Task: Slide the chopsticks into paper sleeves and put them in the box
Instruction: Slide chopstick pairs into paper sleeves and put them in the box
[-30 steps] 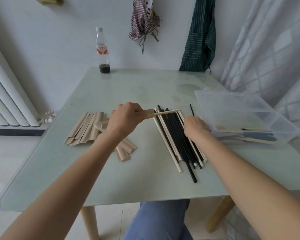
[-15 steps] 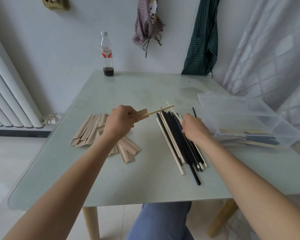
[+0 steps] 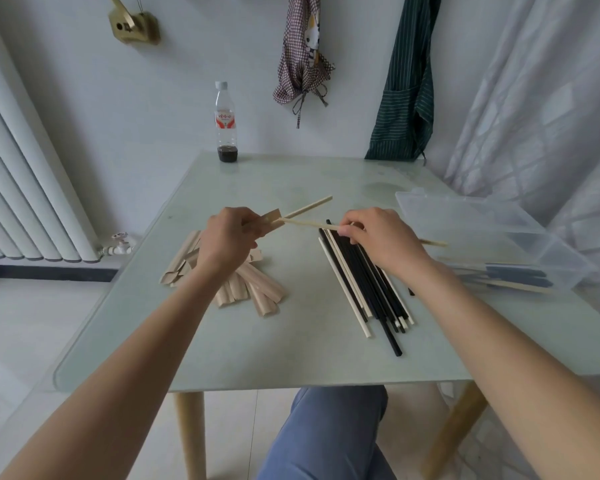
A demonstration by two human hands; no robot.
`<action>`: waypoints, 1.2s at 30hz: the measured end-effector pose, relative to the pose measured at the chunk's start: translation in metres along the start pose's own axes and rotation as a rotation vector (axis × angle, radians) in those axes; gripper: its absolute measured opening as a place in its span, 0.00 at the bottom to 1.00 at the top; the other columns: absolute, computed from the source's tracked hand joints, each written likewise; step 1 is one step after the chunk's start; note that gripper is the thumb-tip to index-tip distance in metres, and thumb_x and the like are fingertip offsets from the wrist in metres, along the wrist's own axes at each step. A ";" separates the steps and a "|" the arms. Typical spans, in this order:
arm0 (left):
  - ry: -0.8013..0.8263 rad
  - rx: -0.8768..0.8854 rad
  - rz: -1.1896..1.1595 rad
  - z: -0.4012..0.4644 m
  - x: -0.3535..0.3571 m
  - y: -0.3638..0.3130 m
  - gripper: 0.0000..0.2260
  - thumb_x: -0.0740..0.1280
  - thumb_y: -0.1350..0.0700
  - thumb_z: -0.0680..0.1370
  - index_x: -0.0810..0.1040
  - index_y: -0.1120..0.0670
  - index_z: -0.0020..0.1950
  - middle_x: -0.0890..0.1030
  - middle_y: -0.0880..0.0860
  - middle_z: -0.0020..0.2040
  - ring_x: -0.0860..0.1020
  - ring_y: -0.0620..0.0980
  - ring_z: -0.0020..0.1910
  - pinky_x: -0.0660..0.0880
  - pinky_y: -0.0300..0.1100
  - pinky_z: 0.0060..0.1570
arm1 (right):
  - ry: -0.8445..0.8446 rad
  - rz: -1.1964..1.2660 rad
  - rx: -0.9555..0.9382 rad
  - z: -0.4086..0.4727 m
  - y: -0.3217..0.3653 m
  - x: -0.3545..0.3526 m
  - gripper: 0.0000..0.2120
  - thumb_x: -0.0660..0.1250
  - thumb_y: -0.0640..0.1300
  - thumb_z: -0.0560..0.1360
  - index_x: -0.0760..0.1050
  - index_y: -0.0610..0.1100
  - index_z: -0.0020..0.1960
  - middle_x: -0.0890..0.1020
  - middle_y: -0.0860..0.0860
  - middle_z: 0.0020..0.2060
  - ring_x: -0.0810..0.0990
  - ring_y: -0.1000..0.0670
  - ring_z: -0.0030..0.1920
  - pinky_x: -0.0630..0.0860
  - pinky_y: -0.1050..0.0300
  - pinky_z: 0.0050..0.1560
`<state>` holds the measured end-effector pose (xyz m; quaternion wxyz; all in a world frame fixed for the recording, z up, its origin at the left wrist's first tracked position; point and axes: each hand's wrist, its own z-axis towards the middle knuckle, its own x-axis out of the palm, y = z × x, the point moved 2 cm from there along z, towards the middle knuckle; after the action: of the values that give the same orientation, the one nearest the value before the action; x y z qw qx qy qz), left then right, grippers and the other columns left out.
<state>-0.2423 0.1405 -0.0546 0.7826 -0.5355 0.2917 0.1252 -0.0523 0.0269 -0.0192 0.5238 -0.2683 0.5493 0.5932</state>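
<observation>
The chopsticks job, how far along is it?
Early on. A few sleeved pairs lie in the clear box. The left hand holds a sleeve with one chopstick in; the right hand feeds in a second chopstick. The chopstick pile and spare sleeves remain.

Looks like somebody's home, probably a dining corner. Two aprons hang on the white wall, a checked one (image 3: 302,53) and a green striped one (image 3: 404,88). White radiator (image 3: 25,188) on the left, sheer curtain (image 3: 541,109) on the right, and a small glass-topped counter (image 3: 291,341) on wooden legs with a drink bottle (image 3: 226,123) on it.
</observation>
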 end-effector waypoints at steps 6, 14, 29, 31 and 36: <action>0.078 0.096 0.063 -0.008 -0.006 -0.012 0.06 0.68 0.51 0.75 0.81 0.51 0.43 0.81 0.52 0.33 0.77 0.48 0.31 0.68 0.39 0.31 | -0.021 -0.117 -0.027 0.001 0.003 -0.007 0.14 0.57 0.49 0.80 0.80 0.46 0.50 0.73 0.50 0.42 0.74 0.46 0.45 0.65 0.54 0.41; 0.141 0.160 0.081 -0.011 -0.007 -0.015 0.05 0.67 0.55 0.76 0.81 0.53 0.43 0.82 0.53 0.36 0.80 0.45 0.33 0.71 0.32 0.32 | 0.045 -0.058 -0.088 -0.004 0.004 -0.013 0.13 0.58 0.48 0.80 0.80 0.45 0.50 0.79 0.48 0.41 0.76 0.46 0.44 0.71 0.52 0.42; 0.204 0.231 0.084 -0.020 -0.005 -0.026 0.03 0.69 0.55 0.75 0.81 0.49 0.43 0.81 0.48 0.34 0.79 0.41 0.31 0.71 0.35 0.39 | -0.094 0.061 -0.142 0.000 0.007 -0.013 0.03 0.68 0.45 0.74 0.80 0.48 0.43 0.74 0.54 0.38 0.71 0.53 0.42 0.67 0.57 0.44; 0.207 0.235 0.072 -0.021 -0.004 -0.029 0.03 0.69 0.55 0.75 0.82 0.50 0.43 0.81 0.45 0.33 0.78 0.39 0.30 0.70 0.31 0.37 | -0.100 0.082 -0.138 0.000 0.007 -0.012 0.01 0.69 0.44 0.73 0.79 0.49 0.42 0.74 0.55 0.38 0.71 0.53 0.42 0.68 0.56 0.45; 0.209 0.268 0.119 -0.021 -0.001 -0.037 0.02 0.70 0.55 0.75 0.82 0.48 0.43 0.80 0.44 0.31 0.78 0.38 0.30 0.70 0.30 0.37 | -0.083 0.112 -0.135 -0.002 0.009 -0.006 0.02 0.70 0.43 0.72 0.79 0.49 0.42 0.74 0.55 0.38 0.73 0.53 0.42 0.68 0.58 0.44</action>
<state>-0.2309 0.1064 -0.0309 0.8037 -0.4181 0.4167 0.0752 -0.0593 0.0248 -0.0106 0.4928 -0.2471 0.4999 0.6679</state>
